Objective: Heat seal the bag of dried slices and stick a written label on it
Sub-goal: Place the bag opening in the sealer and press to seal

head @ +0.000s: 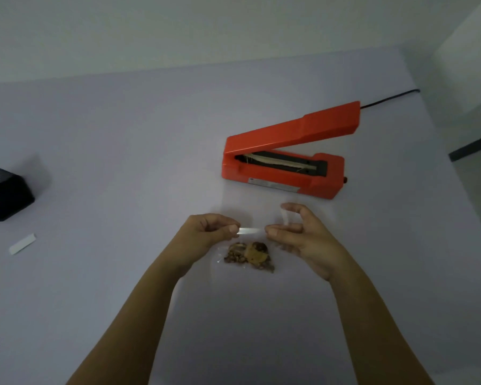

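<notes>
A clear plastic bag with brown dried slices at its bottom lies on the white table, its upper part reaching toward the sealer. My left hand pinches the bag's left side and my right hand pinches its right side, with a shiny strip of the plastic stretched between my fingertips. Behind the bag stands the red heat sealer with its arm raised open. A small white label lies flat at the far left of the table.
A black mesh holder stands at the left edge of the table. The sealer's black cord runs off the back right. The table's right edge drops off beside the sealer.
</notes>
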The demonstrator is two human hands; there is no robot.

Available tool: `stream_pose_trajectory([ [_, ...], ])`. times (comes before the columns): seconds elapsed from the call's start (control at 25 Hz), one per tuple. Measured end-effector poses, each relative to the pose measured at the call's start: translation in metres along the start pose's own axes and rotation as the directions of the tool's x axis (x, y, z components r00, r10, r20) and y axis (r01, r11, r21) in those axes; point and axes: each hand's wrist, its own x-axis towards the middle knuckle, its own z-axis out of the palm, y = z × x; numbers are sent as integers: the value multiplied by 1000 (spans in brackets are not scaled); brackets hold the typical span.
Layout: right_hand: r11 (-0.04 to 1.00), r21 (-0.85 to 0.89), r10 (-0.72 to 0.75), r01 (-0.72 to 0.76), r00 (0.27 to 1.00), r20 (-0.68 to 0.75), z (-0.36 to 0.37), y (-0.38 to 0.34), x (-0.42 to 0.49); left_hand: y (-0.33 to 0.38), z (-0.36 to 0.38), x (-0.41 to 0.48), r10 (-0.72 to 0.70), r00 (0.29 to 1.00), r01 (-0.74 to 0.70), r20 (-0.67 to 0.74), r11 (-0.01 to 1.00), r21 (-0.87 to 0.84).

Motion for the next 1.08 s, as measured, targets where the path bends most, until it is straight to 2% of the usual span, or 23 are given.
stream_pose_trajectory([
  [0.16,999,34,-5,4,1000,16,-20,-6,0,10,17,8,25,1000,-25,-3,999,22],
  [0.36,986,168,0,-1,1000,6,-28,-8,0,14,28,11,19,996,-23,-83,999,-46],
  [0.44,985,174,-10,20,998,-57,-30,-8,-2,15,36,12,37,991,-42,-126,998,-43],
  [0.6,989,110,-66,101,956,-285,-36,-5,-5,17,54,13,63,983,-73,-172,996,-52],
  [0.72,989,111,-63,99,955,-288,-42,-5,-8,20,65,17,63,980,-73,-189,996,-44],
  [0.88,985,144,-45,93,950,-310,-44,-8,-2,25,73,24,0,970,-29,-243,993,-115],
  [1.08,989,66,-101,135,922,-373,-44,-12,6,29,77,31,-30,953,-7,-303,993,-122],
])
